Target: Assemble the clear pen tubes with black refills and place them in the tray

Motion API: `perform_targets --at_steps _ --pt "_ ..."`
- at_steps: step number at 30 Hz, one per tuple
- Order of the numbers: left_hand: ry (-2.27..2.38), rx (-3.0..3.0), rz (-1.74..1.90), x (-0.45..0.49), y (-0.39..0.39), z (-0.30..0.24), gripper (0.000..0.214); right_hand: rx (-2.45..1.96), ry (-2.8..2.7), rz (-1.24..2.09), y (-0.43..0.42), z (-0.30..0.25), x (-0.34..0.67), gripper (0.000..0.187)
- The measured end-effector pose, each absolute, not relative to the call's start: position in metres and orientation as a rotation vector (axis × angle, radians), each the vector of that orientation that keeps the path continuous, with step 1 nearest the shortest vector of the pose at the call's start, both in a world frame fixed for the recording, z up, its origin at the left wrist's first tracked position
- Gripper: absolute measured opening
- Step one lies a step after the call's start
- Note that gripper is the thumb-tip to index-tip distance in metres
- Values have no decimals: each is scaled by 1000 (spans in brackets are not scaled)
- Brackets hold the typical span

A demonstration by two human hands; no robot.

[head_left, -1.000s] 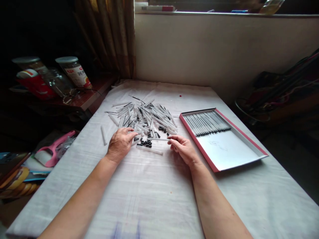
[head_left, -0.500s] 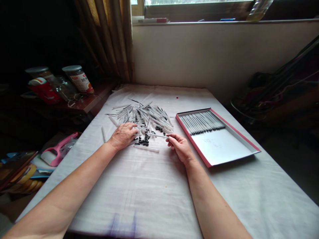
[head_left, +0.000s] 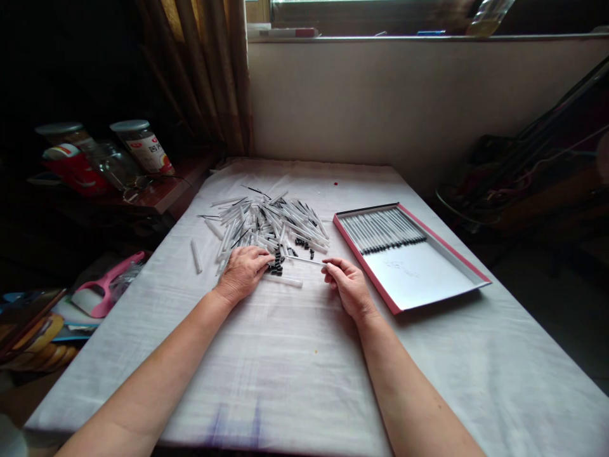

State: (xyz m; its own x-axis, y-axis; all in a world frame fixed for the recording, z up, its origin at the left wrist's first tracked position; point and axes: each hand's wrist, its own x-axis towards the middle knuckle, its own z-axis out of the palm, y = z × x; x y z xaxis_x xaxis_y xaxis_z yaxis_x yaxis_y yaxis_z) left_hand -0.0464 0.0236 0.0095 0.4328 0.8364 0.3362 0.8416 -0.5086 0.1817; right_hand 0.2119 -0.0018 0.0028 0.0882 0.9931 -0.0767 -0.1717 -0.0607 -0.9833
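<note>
My right hand (head_left: pixel 351 287) pinches a slim pale pen (head_left: pixel 307 260) between thumb and fingers, its thin end pointing left over the table. My left hand (head_left: pixel 243 271) rests at the near side of the pile, fingers together and bent down at small black pen plugs (head_left: pixel 275 269). Whether a plug is between those fingertips is hidden. Just right of the left hand lies a loose translucent pen barrel (head_left: pixel 288 281). Behind both hands spreads a heap of pen barrels and dark refills (head_left: pixel 266 219).
To the right, a shallow red-edged box (head_left: pixel 390 303) holds a row of pens (head_left: pixel 384 230) with black ends. Another barrel (head_left: pixel 196 256) lies apart at left. Jars (head_left: pixel 147 149) and glasses (head_left: pixel 136 189) stand on a side cabinet; a pink-handled item (head_left: pixel 111 285) sits below the table's left edge.
My left hand has shifted right, closer to the black plugs, its fingers now covering some. My right hand still holds the pen, barely moved. The whole view has tilted slightly.
</note>
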Motion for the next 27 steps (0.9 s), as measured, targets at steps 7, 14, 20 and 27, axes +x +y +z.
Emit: perform_targets --at_steps 7,14,20,27 --pt "-1442 -2754 -267 -39 40 25 26 -1187 -1032 1253 -1 2 212 32" --pt "-1494 -2741 -271 -29 48 37 17 -1152 -963 1269 -2 4 212 31" --pt "-1974 -2720 -1097 -29 20 28 26 -1103 -894 1269 -2 5 213 26" --pt "-2492 -2675 -1920 -23 -9 12 40 -1145 -985 1287 -5 9 213 22"
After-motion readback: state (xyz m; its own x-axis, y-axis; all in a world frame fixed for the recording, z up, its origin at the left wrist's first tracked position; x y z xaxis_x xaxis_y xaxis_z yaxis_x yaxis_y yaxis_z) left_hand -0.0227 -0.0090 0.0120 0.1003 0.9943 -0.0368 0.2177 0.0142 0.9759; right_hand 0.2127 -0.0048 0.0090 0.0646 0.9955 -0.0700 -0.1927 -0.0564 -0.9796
